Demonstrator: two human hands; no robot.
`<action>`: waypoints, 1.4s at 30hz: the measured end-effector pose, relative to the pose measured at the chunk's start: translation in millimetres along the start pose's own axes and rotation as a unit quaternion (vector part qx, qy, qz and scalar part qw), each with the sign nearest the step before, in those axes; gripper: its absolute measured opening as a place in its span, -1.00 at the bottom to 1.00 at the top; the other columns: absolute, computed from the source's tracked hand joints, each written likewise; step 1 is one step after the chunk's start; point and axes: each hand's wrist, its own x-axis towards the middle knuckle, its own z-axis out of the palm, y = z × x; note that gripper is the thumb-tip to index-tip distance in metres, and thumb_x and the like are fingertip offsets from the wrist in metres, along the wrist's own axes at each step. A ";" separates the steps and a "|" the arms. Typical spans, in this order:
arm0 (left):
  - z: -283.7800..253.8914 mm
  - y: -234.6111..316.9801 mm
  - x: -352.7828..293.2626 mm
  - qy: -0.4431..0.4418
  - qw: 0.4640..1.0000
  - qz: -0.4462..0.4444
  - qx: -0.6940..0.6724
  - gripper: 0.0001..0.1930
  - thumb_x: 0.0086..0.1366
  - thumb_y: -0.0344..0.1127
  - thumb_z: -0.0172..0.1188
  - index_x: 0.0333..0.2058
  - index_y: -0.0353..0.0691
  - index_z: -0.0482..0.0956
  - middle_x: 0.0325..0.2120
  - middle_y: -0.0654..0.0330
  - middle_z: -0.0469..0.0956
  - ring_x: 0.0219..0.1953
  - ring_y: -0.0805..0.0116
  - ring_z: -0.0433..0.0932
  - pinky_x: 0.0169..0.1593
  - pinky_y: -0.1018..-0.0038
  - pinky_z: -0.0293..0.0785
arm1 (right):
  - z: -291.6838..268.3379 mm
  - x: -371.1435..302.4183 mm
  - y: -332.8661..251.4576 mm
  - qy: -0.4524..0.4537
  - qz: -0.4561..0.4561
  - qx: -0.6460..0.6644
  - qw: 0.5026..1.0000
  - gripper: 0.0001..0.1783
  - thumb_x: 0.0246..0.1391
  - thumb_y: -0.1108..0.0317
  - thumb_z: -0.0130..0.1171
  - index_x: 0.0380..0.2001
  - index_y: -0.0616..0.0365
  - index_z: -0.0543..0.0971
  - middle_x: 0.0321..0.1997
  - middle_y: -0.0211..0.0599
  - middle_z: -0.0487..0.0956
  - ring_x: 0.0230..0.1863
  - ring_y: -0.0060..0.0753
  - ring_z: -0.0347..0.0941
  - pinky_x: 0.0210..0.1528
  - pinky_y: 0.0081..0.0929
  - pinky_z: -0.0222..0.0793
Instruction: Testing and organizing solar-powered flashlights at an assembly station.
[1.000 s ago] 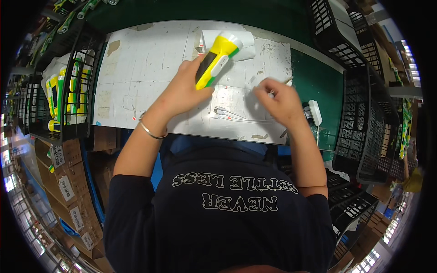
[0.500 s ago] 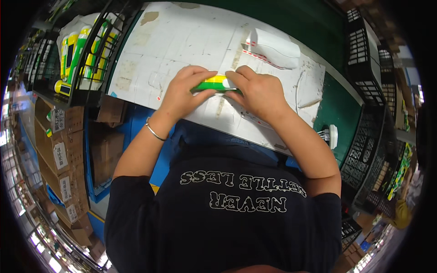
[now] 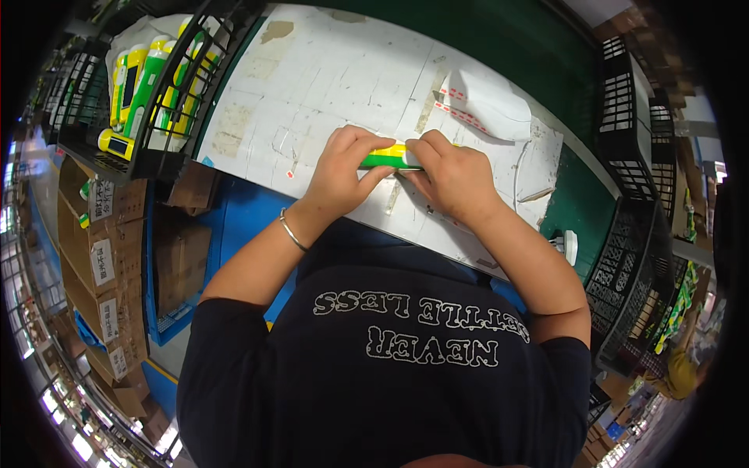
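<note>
Where the torch (image 3: 392, 161) is: since much of it is covered, only a yellow and green stretch of its body shows, lying crosswise over the near middle of the bench (image 3: 335, 78); whether it touches the top, I cannot tell.
Left hand (image 3: 338, 175): grasping the torch's left end, fingers along the far side and thumb along the near side.
Right hand (image 3: 459, 179): grasping the right end, fingers bent over it, thumb on the near side.
Bracelet (image 3: 292, 231): silver-coloured, around the left wrist.
Shirt (image 3: 390, 405): dark, with two lines of pale outlined capitals (image 3: 433, 355) across the chest, upside down from this view.
Cartons (image 3: 125, 234): brown, stacked at near left, with white labels (image 3: 103, 261) carrying dark printed characters, one above another.
Sheet (image 3: 495, 113): white and curved, at the far right of the bench, red dashes along its left and near edges.
Red mark (image 3: 291, 175): small, on the white top left of the hands.
Crate (image 3: 156, 167): black, at the bench's left, holding more torches (image 3: 146, 82), yellow and green.
Plug (image 3: 570, 248): white, at near right on the green surface (image 3: 578, 210).
Right-hand crates (image 3: 616, 265): black, slotted, beyond the plug.
</note>
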 end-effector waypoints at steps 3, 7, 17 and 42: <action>-6.7 4.1 -0.6 -0.015 1.000 -0.012 0.006 -0.65 -0.09 -0.43 0.30 -0.22 -0.19 0.54 -0.33 0.15 0.43 -0.26 0.17 0.39 -0.17 0.37 0.34 | -14.8 -5.9 -1.0 -0.013 0.070 0.011 0.997 -0.50 -0.23 0.13 0.31 -0.15 -0.05 0.46 -0.18 -0.47 0.47 -0.43 -0.36 0.51 -0.46 -0.47 0.43; -24.0 32.9 5.0 0.014 0.996 0.046 0.074 -0.59 -0.11 -0.47 0.33 -0.19 -0.27 0.53 -0.30 0.12 0.44 -0.23 0.21 0.42 -0.15 0.42 0.37 | -34.9 -26.9 21.2 0.066 0.100 0.066 0.991 -0.39 -0.30 0.04 0.35 -0.09 -0.09 0.46 -0.08 -0.44 0.49 -0.24 -0.34 0.52 -0.37 -0.47 0.47; -47.0 89.0 26.8 0.058 0.985 0.144 0.069 -0.43 -0.29 -0.40 0.43 -0.16 -0.17 0.54 -0.32 0.19 0.48 -0.25 0.23 0.44 -0.19 0.42 0.39 | -97.0 -48.3 13.4 0.201 0.020 0.159 0.966 -0.46 -0.38 0.28 0.43 -0.19 0.06 0.53 -0.20 -0.31 0.56 -0.20 -0.32 0.51 -0.22 -0.51 0.45; -73.0 58.2 54.5 -0.129 0.976 -0.173 0.011 -0.45 0.07 -0.17 0.28 -0.03 -0.35 0.37 -0.45 0.14 0.53 -0.47 0.37 0.50 -0.41 0.53 0.40 | -102.2 -76.6 24.3 0.296 0.163 0.324 0.884 -0.35 -0.32 0.40 0.31 -0.02 0.15 0.38 -0.03 -0.37 0.50 -0.76 -0.82 -0.03 -0.70 -0.78 -0.07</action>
